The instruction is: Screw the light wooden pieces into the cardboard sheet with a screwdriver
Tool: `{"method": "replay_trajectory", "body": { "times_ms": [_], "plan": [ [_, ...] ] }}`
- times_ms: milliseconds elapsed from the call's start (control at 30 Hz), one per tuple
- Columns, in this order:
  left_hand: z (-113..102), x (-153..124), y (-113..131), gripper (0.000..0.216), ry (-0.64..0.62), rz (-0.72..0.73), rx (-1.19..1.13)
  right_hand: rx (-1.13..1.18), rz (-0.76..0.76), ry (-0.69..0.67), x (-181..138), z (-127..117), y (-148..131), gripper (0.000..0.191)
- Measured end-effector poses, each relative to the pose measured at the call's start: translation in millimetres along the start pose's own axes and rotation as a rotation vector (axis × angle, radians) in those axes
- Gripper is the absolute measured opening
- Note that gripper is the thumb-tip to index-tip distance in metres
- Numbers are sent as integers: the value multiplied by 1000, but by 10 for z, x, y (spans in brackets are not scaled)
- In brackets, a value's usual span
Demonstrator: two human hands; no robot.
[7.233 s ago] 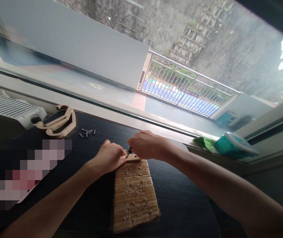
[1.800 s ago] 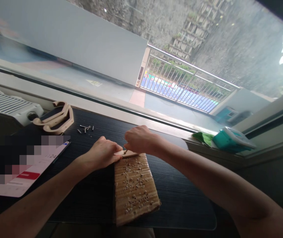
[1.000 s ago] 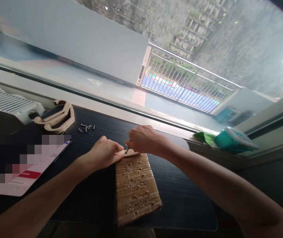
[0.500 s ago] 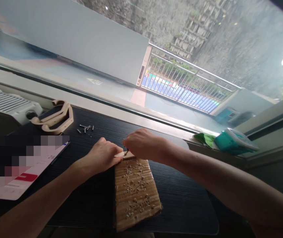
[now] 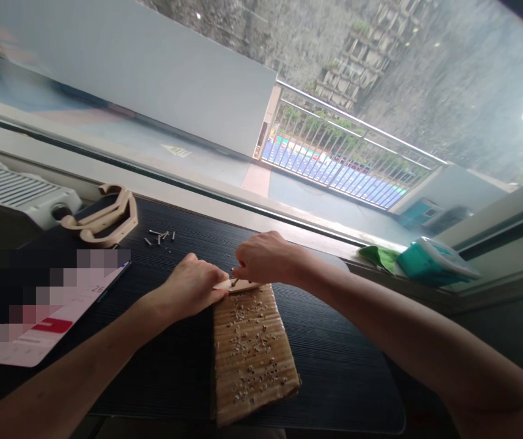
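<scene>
My left hand (image 5: 192,281) pinches the left end of a pale wooden piece (image 5: 245,285) between thumb and fingers. The piece lies across the far end of a corrugated cardboard block (image 5: 254,353) whose top is full of small holes and torn bits. Just above the wood, my right hand (image 5: 263,257) is closed, its thumb and fingertips together. A small, thin, dark item (image 5: 235,281) shows beneath those fingertips, at the wood's surface. Whether the right hand grips it or something else is too small to tell.
Several loose screws (image 5: 160,236) lie on the dark table (image 5: 334,366). Further left are curved wooden hook-shaped parts (image 5: 105,219) and a tablet-like screen (image 5: 55,326), partly blurred. A teal container (image 5: 435,259) and a green cloth (image 5: 378,257) sit by the window at right.
My right hand has shifted slightly right and up, showing more of the wooden piece and the thin item. My left hand keeps its grip in nearly the same place.
</scene>
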State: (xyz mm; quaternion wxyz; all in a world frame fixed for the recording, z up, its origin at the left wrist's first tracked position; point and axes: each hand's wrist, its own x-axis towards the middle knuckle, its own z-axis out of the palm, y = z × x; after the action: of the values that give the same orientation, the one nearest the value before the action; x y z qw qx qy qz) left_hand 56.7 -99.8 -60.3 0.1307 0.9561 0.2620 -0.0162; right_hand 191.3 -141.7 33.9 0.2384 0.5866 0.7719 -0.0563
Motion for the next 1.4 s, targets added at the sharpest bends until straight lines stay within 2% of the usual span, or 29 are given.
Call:
{"method": "replay_trajectory", "body": {
  "times_ms": [167, 367, 500, 700, 800, 933, 1100, 1267, 1400],
  "plan": [
    [46, -3, -31, 27, 42, -5, 16, -67, -109, -31, -100, -83, -84, 22],
    [118, 25, -80, 28, 78, 9, -24, -48, -216, 68, -49, 56, -107, 16],
    [115, 32, -84, 27, 74, -4, -28, -11, -181, 51, 17, 100, -67, 13],
    [10, -3, -39, 27, 16, 25, -40, 166, 18, -24, 155, 112, 51, 20],
    [-3, -14, -22, 27, 24, 29, -44, 161, 63, -38, 169, 88, 42, 25],
    [20, -12, -19, 26, 48, 19, -20, 6, -7, 12, 27, 1, -58, 36],
    [66, 1, -37, 25, 50, 20, -17, -77, -110, 34, -175, -33, -129, 20],
    [103, 14, -70, 28, 46, 5, -19, -70, -192, 67, -116, 40, -86, 17],
    [76, 17, -72, 28, 28, 4, -15, -34, -147, 40, -2, 64, 1, 16]
  ]
}}
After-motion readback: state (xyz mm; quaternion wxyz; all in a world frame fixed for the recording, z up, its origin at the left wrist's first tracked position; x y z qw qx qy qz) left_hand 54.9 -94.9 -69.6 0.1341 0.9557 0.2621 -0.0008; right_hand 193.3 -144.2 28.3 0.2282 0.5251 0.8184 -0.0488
